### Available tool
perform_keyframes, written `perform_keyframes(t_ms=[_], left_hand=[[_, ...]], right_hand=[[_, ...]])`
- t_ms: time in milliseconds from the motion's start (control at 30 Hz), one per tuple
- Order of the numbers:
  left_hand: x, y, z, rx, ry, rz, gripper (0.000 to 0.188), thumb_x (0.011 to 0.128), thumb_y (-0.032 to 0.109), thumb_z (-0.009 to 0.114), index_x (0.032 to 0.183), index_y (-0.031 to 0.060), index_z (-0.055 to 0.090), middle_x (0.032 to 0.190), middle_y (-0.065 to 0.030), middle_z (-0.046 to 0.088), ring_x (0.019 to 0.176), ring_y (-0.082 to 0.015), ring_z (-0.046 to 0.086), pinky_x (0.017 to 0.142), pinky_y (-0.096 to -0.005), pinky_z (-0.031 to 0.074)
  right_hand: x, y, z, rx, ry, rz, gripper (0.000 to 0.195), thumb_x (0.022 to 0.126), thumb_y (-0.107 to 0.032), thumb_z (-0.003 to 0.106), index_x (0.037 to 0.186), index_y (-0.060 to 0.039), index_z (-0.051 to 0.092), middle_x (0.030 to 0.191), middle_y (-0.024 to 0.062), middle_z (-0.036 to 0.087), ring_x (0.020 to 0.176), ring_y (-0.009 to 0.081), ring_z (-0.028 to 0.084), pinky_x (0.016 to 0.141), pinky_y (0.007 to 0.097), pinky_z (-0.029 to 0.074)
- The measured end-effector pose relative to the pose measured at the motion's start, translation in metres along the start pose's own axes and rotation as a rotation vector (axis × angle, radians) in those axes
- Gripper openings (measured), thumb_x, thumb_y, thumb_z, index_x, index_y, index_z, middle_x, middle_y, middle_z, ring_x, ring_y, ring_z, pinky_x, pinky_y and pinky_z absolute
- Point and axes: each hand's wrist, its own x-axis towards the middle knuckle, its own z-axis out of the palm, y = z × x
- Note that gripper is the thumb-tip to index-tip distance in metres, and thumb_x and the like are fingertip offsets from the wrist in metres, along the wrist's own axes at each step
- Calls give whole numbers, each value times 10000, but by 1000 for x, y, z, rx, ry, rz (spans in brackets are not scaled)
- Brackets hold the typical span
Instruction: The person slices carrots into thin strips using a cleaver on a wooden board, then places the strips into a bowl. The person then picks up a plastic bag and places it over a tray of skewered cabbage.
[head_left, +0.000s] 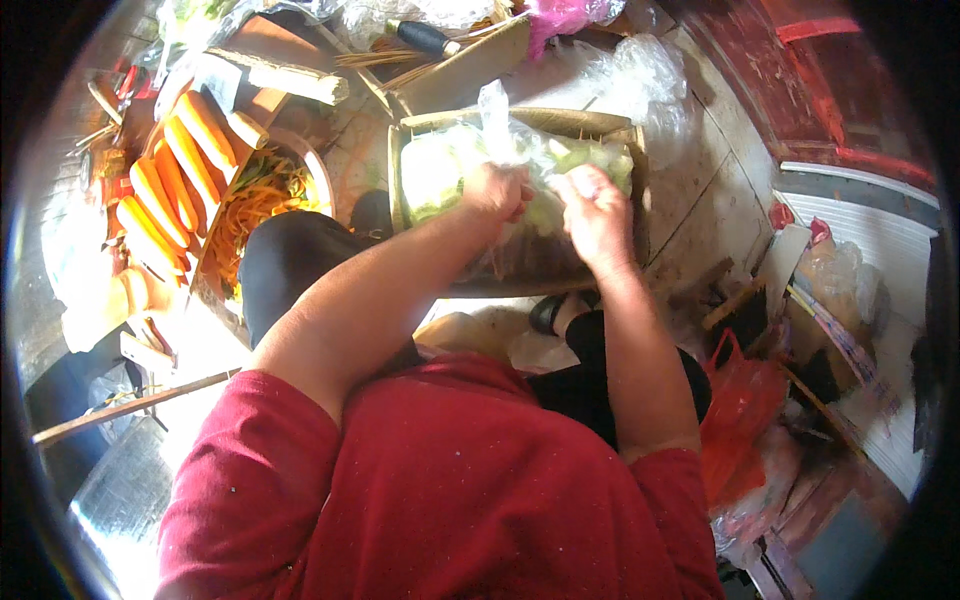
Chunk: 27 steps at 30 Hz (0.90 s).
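Note:
A rectangular box (645, 157) with a worn tan rim stands on the floor before my legs. Inside it lies a transparent plastic bag (493, 120) over pale green pieces (431, 176), probably a cut vegetable; the box's lower part is in shadow. My left hand (496, 193) has its fingers closed on the gathered film near the middle of the box. Just to its right, my right hand (596, 214) pinches another part of the same film between thumb and fingers. The gathered end of the bag sticks up beyond my left hand. Glare washes out some of the film.
Several peeled carrots (180, 154) lie at left, beside a round basin (319, 169) of shredded carrot (247, 199). Thin sticks (382, 60) and a black-handled tool (424, 36) lie beyond the box. A red plastic bag (742, 420) is at right. A wooden stick (135, 405) juts in at left.

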Motion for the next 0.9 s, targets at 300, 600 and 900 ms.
perform_keyframes(t_ms=[300, 600, 900], left_hand=[[0, 28, 4, 122, -58, -58, 166, 842, 163, 600, 777, 16, 641, 699, -79, 615, 541, -153, 538, 473, -297, 448], [17, 4, 0, 729, -54, 289, 244, 692, 240, 736, 882, 95, 685, 881, -103, 683, 772, -241, 670, 685, -363, 524], [31, -14, -16, 537, -238, 724, 151, 805, 142, 591, 759, -2, 605, 686, -70, 569, 574, -159, 569, 530, -297, 455]], right_hand=[[-31, 27, 16, -602, -254, -306, 175, 770, -79, 560, 944, -84, 575, 883, 163, 606, 864, 402, 599, 734, 480, 494], [-22, 52, 14, -483, -201, -344, 96, 826, -151, 589, 852, -60, 570, 865, 162, 627, 747, 402, 591, 680, 461, 488], [-19, 17, 9, -342, -6, -68, 229, 841, -283, 604, 883, -60, 573, 846, 182, 641, 819, 411, 615, 695, 450, 499]])
